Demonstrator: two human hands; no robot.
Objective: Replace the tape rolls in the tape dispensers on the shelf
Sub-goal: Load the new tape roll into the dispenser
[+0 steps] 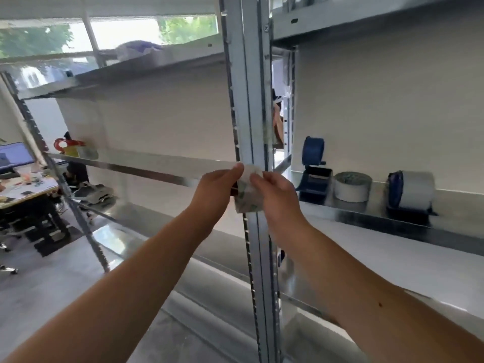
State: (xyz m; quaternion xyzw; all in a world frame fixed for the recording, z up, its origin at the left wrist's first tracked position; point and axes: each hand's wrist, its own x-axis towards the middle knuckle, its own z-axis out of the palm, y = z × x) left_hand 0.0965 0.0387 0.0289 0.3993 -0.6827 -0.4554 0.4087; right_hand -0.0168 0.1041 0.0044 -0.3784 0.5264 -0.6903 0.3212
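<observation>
I see both arms reach out in front of the grey metal post [252, 127] of the shelf. The left hand [217, 191] and the right hand [275, 192] are both closed on one thing, a clear tape roll [247, 199]. The fingers pinch a loose bit of tape at the top. It is blurry, so I cannot tell more about the roll.

On the right shelf [392, 221] a blue dispenser [314, 169] stands just beside a white tape roll [352, 186] that lies flat. Further right is another blue dispenser [410, 195] with a big white roll on it. On the left shelf, far back, sits a red dispenser [69, 148].
</observation>
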